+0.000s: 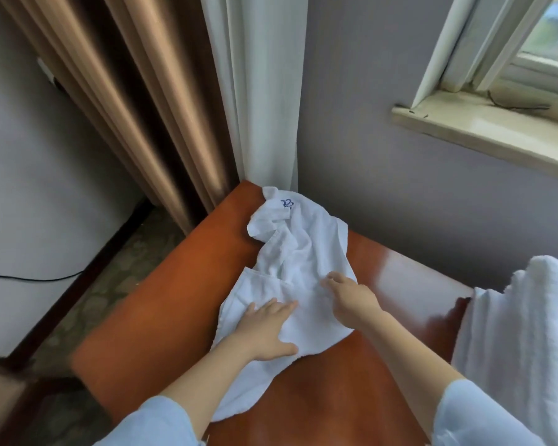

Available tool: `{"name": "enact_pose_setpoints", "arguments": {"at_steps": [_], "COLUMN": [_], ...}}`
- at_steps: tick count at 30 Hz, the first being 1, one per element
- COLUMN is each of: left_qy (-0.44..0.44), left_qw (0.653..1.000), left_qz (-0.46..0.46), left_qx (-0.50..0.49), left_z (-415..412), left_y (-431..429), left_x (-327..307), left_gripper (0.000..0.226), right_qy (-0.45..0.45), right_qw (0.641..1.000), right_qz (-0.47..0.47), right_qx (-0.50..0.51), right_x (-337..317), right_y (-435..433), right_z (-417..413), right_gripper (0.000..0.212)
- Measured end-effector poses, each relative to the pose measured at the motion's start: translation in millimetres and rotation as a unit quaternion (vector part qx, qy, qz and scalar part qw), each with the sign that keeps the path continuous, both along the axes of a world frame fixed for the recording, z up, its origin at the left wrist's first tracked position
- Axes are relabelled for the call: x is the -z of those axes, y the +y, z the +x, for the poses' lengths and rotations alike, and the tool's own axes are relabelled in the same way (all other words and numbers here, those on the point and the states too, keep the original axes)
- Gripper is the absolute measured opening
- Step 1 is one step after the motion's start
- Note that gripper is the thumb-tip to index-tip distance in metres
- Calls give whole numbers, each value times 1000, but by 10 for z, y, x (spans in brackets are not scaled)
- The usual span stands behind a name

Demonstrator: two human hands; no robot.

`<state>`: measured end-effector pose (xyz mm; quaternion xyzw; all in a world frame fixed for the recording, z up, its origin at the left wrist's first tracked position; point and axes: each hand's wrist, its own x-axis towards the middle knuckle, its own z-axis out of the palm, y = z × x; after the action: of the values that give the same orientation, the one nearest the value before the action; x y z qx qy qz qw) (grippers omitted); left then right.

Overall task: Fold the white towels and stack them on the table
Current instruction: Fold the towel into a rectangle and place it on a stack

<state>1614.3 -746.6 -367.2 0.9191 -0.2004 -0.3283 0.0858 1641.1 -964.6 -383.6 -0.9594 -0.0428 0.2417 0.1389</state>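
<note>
The left hand lies flat, fingers straight, on a crumpled white towel on the desk. The right hand pinches its fabric with curled fingers.

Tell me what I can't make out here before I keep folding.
Head view:
Blue mark on the towel: too small to read.
Right hand: its own back hides whether it pinches the towel.
White pile at right: cut off by the frame edge, count unknown.

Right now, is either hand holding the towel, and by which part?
The left hand presses flat on the white towel, no hold. The right hand curls its fingers onto the towel's middle; whether they pinch cloth cannot be told.
</note>
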Motion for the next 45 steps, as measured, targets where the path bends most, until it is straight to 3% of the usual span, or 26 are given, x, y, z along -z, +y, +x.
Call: {"name": "enact_pose_setpoints", "arguments": {"at_steps": [10, 16, 23, 27, 30, 32, 34, 36, 39, 45], "left_qy": [-1, -27, -39, -48, -68, -87, -123, -150, -110, -44], "left_qw": [992, 979, 965, 956, 944, 940, 945, 951, 950, 915], "left_qz": [116, 166, 184, 187, 202, 197, 142, 46, -42, -23], "left_qx": [44, 119, 181, 221, 253, 264, 268, 267, 289, 400], "left_z": [-183, -283, -282, -296, -318, -375, -476, -599, -779, -1098], "left_y": [395, 797, 1344, 1613, 1736, 1749, 1707, 1622, 1437, 1017], "left_x": [-149, -196, -143, -91, -71, -76, -86, -84, -82, -39], "left_gripper": [76, 73, 71, 72, 73, 72, 64, 55, 53, 60], "right_qy": [94, 135, 197, 253, 203, 73, -27, -11, 54, 87], "right_qw": [993, 982, 950, 910, 889, 912, 934, 942, 942, 933], "right_qz": [-47, -35, 84, 207, 289, 228, 86, -17, -68, -117], "right_qx": [54, 126, 229, 254, 291, 334, 347, 335, 325, 329], "right_x": [-252, -288, -175, -94, -98, -124, -122, -90, -80, -132], "right_y": [233, 731, 1649, 2166, 2345, 2285, 2126, 1962, 1903, 1901], "right_z": [-773, -1407, -1947, -2129, -2275, -2374, -2507, -2658, -2817, -3083], "right_gripper": [57, 55, 47, 48, 42, 44, 41, 38, 37, 39]}}
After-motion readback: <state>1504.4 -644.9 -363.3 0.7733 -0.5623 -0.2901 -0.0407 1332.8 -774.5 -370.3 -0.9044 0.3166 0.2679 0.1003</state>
